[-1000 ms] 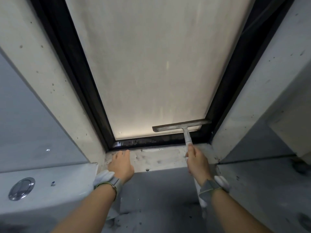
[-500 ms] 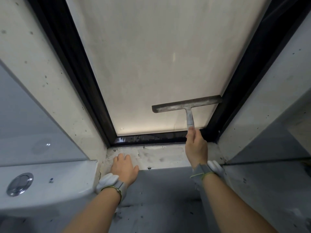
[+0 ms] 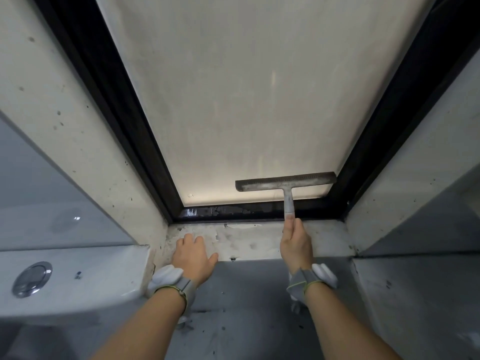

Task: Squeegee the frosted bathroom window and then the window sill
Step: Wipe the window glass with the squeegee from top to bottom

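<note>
Low on the frosted window (image 3: 246, 100), my right hand (image 3: 296, 242) grips the squeegee (image 3: 285, 181) handle, blade against the glass's right side; my left hand (image 3: 193, 255) rests flat on the sill (image 3: 259, 241), likely for balance.

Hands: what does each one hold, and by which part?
Right hand holds the squeegee by its handle's lower end. Left hand holds nothing; it rests on the sill.

Matt frosted glass window (image 3: 246, 100) in a glossy black frame (image 3: 233, 211); rough, stained concrete sill (image 3: 249, 242); dull grey squeegee (image 3: 285, 182).
</note>
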Demonstrator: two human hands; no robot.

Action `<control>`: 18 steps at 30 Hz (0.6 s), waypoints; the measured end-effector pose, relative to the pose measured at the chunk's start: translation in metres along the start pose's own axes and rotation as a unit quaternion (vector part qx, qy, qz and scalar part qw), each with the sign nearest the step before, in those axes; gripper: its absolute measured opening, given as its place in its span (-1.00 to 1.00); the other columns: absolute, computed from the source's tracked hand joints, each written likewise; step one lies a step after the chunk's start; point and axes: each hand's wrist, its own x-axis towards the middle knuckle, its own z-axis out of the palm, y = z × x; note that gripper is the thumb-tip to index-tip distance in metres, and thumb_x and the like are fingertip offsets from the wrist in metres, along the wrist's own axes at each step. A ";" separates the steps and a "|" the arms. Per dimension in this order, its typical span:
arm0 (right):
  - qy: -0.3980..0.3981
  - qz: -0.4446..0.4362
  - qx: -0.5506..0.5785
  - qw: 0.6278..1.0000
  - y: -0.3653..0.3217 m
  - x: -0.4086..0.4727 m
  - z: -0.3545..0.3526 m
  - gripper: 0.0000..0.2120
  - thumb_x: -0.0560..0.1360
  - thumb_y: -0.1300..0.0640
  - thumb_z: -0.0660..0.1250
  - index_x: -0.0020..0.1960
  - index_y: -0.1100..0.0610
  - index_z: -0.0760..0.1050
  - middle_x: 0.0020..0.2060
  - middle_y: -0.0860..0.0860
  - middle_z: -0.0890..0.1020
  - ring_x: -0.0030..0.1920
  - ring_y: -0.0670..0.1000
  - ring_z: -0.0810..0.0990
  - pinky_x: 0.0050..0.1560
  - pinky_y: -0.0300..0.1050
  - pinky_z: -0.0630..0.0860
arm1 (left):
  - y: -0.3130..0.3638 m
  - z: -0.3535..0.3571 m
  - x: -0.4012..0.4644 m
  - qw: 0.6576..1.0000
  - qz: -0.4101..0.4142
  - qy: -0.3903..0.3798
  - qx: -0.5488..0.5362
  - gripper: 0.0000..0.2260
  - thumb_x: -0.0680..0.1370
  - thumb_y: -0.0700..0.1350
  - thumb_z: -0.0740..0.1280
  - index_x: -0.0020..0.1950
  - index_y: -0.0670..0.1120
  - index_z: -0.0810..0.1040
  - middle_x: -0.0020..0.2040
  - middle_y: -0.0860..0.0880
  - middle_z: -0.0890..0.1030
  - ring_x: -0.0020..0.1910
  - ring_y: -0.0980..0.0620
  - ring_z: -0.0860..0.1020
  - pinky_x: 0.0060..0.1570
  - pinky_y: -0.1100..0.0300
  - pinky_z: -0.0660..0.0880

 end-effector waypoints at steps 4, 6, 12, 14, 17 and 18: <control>-0.033 0.024 -0.048 0.998 0.010 -0.008 0.003 -0.55 0.65 -0.19 -0.06 -0.11 0.10 0.40 -0.37 -0.06 0.47 -0.37 -0.08 0.43 -0.41 -0.15 0.25 | 0.001 0.000 0.000 1.000 -0.002 0.005 0.011 -0.49 0.55 0.25 0.20 0.34 -0.08 0.40 0.32 -0.12 0.39 0.31 -0.14 0.35 0.32 0.05 0.36; -0.034 0.034 -0.063 0.997 0.010 -0.010 0.002 -0.56 0.66 -0.18 -0.05 -0.11 0.11 0.40 -0.39 -0.06 0.45 -0.38 -0.08 0.41 -0.42 -0.14 0.23 | 0.001 0.001 0.000 1.000 -0.002 0.005 0.015 -0.48 0.55 0.25 0.20 0.35 -0.09 0.40 0.32 -0.12 0.39 0.31 -0.15 0.35 0.32 0.05 0.36; -0.085 0.085 -0.052 0.991 0.008 -0.019 -0.010 -0.45 0.66 -0.19 -0.09 -0.05 0.18 0.48 -0.22 0.07 0.54 -0.24 0.09 0.49 -0.20 -0.06 0.35 | 0.001 -0.002 -0.001 1.000 0.002 0.004 0.011 -0.47 0.55 0.26 0.21 0.35 -0.09 0.40 0.32 -0.12 0.39 0.31 -0.15 0.36 0.32 0.04 0.37; -0.073 0.091 -0.033 0.993 0.004 -0.023 -0.018 -0.46 0.65 -0.23 -0.08 -0.01 0.13 0.49 -0.20 0.07 0.57 -0.27 0.01 0.51 -0.22 -0.05 0.38 | 0.002 -0.002 -0.001 1.000 0.004 0.003 0.012 -0.46 0.54 0.26 0.21 0.35 -0.09 0.40 0.32 -0.12 0.40 0.31 -0.14 0.36 0.30 0.04 0.39; -0.082 0.105 0.071 0.989 -0.011 -0.027 -0.030 -0.56 0.61 -0.29 0.00 -0.01 0.04 0.43 -0.28 0.08 0.58 -0.37 0.08 0.55 -0.34 -0.04 0.46 | 0.003 -0.004 0.000 1.000 0.005 0.000 0.016 -0.45 0.54 0.28 0.21 0.37 -0.08 0.39 0.33 -0.12 0.39 0.33 -0.15 0.35 0.30 0.04 0.39; -0.084 0.113 0.135 0.981 -0.018 -0.030 -0.033 -0.59 0.60 -0.28 0.05 -0.02 0.04 0.41 -0.34 0.07 0.53 -0.47 0.05 0.49 -0.44 -0.08 0.42 | 0.002 -0.005 0.000 1.000 0.006 -0.003 0.017 -0.44 0.54 0.28 0.20 0.38 -0.08 0.39 0.34 -0.12 0.39 0.33 -0.15 0.35 0.31 0.04 0.39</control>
